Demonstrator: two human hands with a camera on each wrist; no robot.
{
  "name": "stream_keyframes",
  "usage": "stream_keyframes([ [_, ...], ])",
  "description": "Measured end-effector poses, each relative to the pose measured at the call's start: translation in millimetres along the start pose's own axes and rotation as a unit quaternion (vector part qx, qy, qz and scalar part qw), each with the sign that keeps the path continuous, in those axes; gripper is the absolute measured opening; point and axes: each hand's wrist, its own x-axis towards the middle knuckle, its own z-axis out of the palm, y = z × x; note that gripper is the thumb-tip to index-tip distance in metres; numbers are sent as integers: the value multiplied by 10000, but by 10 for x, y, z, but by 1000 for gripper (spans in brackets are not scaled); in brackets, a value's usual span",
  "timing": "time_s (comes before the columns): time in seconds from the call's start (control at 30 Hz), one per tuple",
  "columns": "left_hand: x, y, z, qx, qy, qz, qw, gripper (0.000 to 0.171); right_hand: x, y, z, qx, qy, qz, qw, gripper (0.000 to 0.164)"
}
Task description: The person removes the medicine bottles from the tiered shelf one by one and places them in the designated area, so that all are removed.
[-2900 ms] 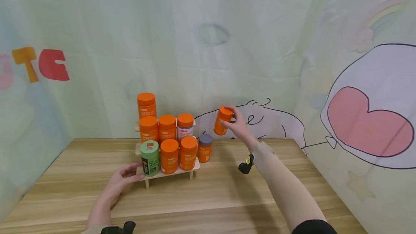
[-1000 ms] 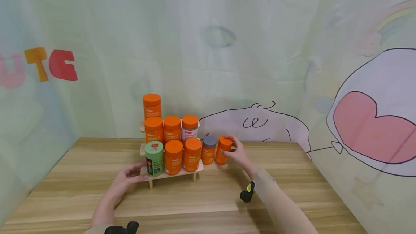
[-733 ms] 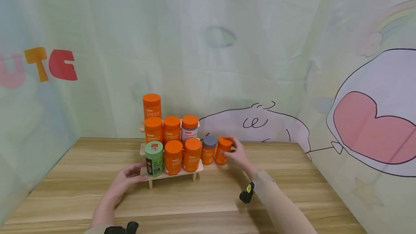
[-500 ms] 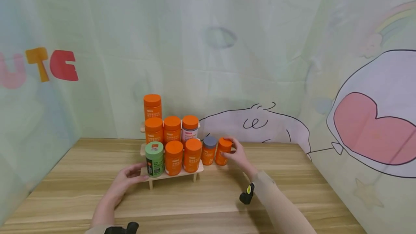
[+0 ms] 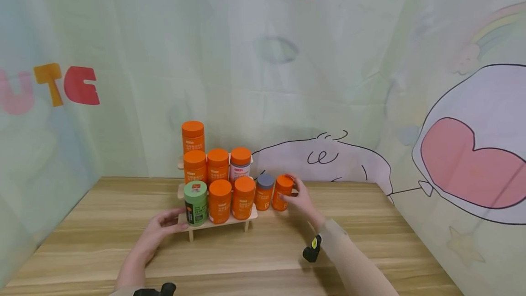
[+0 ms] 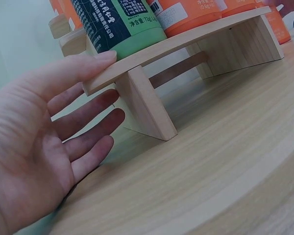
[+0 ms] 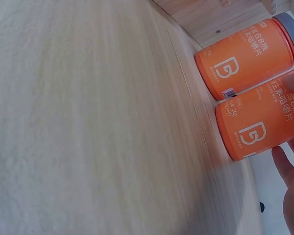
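Observation:
My left hand (image 5: 158, 231) holds the left end of a tiered wooden display rack (image 5: 218, 225), thumb on top of the lowest shelf and fingers below it. Beside that thumb stands a green jar (image 5: 196, 204). With thumb and fingers my right hand (image 5: 302, 195) grips an orange supplement bottle (image 5: 282, 193) that stands upright on the table, right of the rack. Close against it is an orange bottle with a grey lid (image 5: 264, 193); the right wrist view shows the gripped bottle's label (image 7: 264, 117) and only part of the hand.
Several orange-lidded bottles stand on the rack's tiers, among them a front one (image 5: 244, 198), a white-labelled one (image 5: 240, 163) and a top-left one (image 5: 193, 136). A printed curtain (image 5: 144, 104) hangs behind the wooden table (image 5: 230, 264).
My right hand has lowered the orange bottle from the air onto the table beside the grey-lidded one, still gripping it. My left hand stays at the rack. The head view has shifted slightly.

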Motion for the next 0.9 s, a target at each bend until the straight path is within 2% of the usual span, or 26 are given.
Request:
stream_keyframes([
  [0.13,2,2,1,6,-19,-1,10000,68,-26,-87,-21,204,-58,-33,9998,80],
  [0.23,9,1,-4,37,-51,-2,10000,68,-62,-235,-48,308,-148,-91,9994,80],
  [0.5,26,1,-9,65,-58,24,10000,70,-28,-563,-102,295,33,-489,9984,58],
  [0.73,15,-10,-3,5,14,65,10000,69,257,-762,-145,506,-38,-578,9970,57],
  [0.9,-1,0,15,-4,66,92,9999,68,532,-917,-83,355,13,-831,9959,59],
])
